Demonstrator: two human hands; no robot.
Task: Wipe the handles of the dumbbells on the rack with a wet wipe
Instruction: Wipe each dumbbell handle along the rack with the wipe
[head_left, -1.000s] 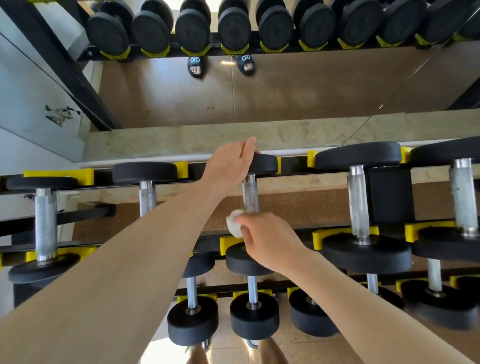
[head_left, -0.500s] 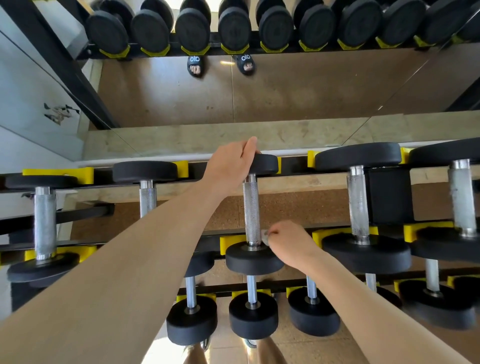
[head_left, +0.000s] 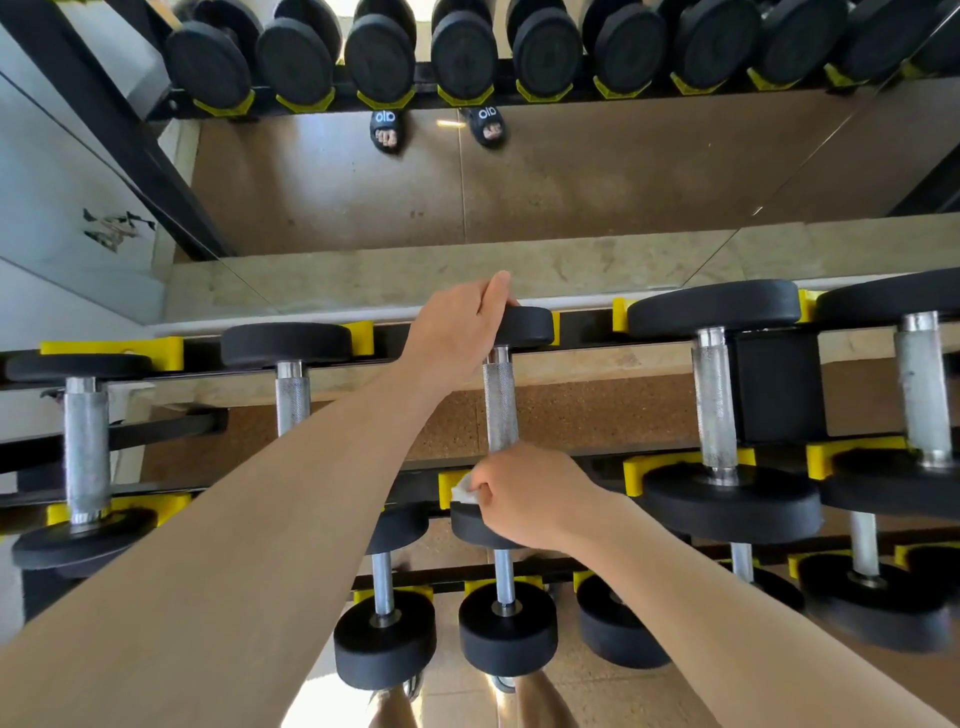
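The wet wipe (head_left: 464, 491) is peeking out, mostly hidden, from the right hand (head_left: 527, 496), which is gripping it around the near end of the dumbbell handle (head_left: 500, 402) on the rack's (head_left: 582, 325) top tier. The left hand (head_left: 457, 325) is resting over that dumbbell's far head (head_left: 527, 326), hiding its left part, fingers fairly straight. The left forearm is covering part of the neighbouring dumbbell (head_left: 291, 364).

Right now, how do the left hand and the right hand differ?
The left hand rests on the far black head of the dumbbell; the right hand is at the near end of its handle. The left holds nothing; the right pinches a white wipe. Left fingers lie straighter, right fingers curl. Both touch the same dumbbell.
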